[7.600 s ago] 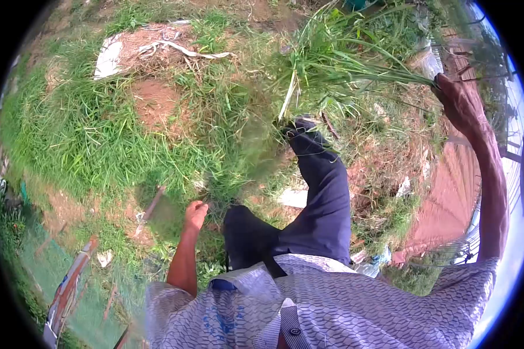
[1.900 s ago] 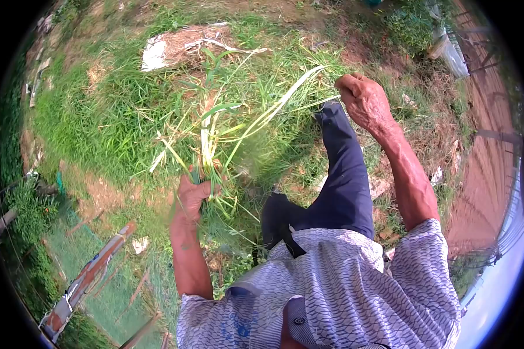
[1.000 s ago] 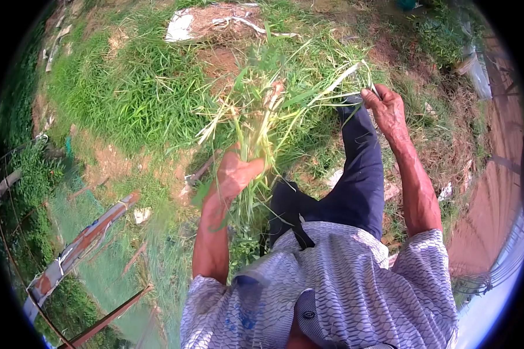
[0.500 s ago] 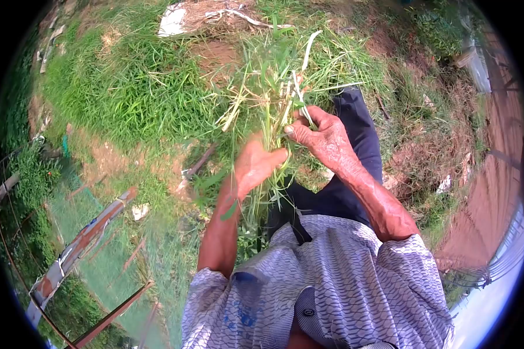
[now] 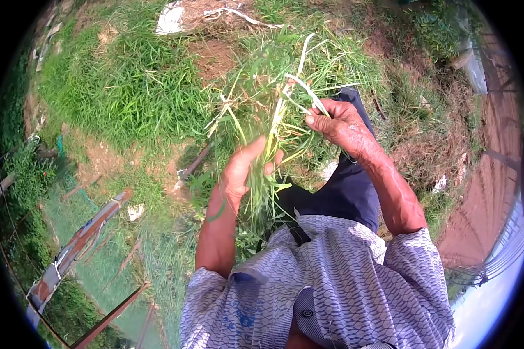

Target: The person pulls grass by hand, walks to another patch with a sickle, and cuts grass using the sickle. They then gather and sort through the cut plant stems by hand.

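A loose bunch of long grass with pale stems is gripped in my left hand; the thumb lies along its near side and the fingertips show past the stems. To the right, my right hand pinches a flat white strip between thumb and fingers. The strip runs up and left to the stems, and another white length rises above them. Whether the strip passes all the way around the bunch cannot be made out.
Cut grass lies beyond the hands, beside a dense green patch. A white sheet piece is at the top. Rusty metal bars and green netting stand at lower left. My dark trouser leg is below the right hand.
My right hand has moved right, away from the bunch, drawing the white strip out with it. My left hand has shifted slightly, its thumb now pointing more upward.
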Motion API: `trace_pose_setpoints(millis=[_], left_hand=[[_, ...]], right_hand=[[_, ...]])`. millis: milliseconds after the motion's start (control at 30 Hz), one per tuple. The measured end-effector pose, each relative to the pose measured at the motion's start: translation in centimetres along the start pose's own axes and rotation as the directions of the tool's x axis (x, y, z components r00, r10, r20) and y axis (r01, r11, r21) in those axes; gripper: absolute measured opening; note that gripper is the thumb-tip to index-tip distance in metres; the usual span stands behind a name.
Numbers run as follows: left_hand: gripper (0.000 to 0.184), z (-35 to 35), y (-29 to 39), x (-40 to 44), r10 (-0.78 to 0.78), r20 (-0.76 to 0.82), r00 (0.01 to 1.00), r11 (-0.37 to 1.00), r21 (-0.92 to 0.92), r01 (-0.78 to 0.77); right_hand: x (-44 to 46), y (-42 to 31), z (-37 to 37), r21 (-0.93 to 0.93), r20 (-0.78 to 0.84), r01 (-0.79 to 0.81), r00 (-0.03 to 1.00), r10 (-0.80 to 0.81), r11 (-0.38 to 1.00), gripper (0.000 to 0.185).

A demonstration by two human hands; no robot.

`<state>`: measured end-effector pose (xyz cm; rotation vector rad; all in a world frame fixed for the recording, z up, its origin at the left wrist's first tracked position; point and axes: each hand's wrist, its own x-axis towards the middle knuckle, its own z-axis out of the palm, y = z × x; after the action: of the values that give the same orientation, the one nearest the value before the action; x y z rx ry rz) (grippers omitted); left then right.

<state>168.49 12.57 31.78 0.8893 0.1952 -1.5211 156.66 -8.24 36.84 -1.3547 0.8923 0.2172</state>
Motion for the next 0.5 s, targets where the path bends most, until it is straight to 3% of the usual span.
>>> trace_pose_setpoints(millis=[67, 100, 133, 200, 267, 333, 400, 467, 500], left_hand=[[0.040, -1.4, 0.0, 0.2, -0.026, 0.110, 0.994, 0.972, -0.231, 0.051], [0.042, -1.2, 0.3, 0.0, 0.036, 0.144, 0.989, 0.953, -0.302, 0.010], [0.042, -1.5, 0.4, -0.1, 0.037, 0.138, 0.990, 0.953, -0.303, 0.007], [0.043, -2.4, 0.6, -0.3, 0.058, 0.080, 0.995, 0.968, -0.248, -0.036], [0.044, -3.3, 0.4, 0.1, 0.080, 0.033, 0.996, 0.982, -0.176, -0.073], [0.045, -2.5, 0.6, 0.4, 0.047, 0.006, 0.999, 0.979, -0.197, -0.045], [0.048, -2.5, 0.3, 1.4, 0.022, 0.080, 0.997, 0.971, -0.241, -0.003], [0.051, -1.2, 0.2, 1.7, 0.036, 0.068, 0.997, 0.974, -0.228, -0.020], [0.051, -0.9, 0.0, 1.8, 0.023, 0.085, 0.996, 0.973, -0.233, -0.003]], right_hand=[[0.6, 0.8, -1.1, -0.181, -0.132, 0.206, 0.964, -0.231, 0.962, 0.013], [0.5, 0.4, -1.9, -0.109, -0.197, 0.152, 0.965, -0.171, 0.982, 0.012], [0.3, -0.2, -2.9, -0.033, -0.253, 0.099, 0.962, -0.105, 0.994, 0.012], [0.2, -0.2, -5.9, -0.018, -0.328, 0.136, 0.935, -0.134, 0.991, 0.011], [-0.6, -1.3, -5.9, -0.085, -0.424, 0.138, 0.891, -0.162, 0.987, 0.015], [-1.1, -2.0, -4.3, -0.041, -0.375, 0.129, 0.917, -0.135, 0.991, 0.017], [-1.3, -1.9, -2.3, -0.025, -0.167, 0.042, 0.985, -0.046, 0.999, 0.017], [-1.1, -1.4, 0.5, -0.040, -0.068, 0.066, 0.995, -0.069, 0.997, 0.019], [-1.0, -1.3, 1.9, -0.004, -0.045, 0.162, 0.986, -0.162, 0.987, 0.021]])
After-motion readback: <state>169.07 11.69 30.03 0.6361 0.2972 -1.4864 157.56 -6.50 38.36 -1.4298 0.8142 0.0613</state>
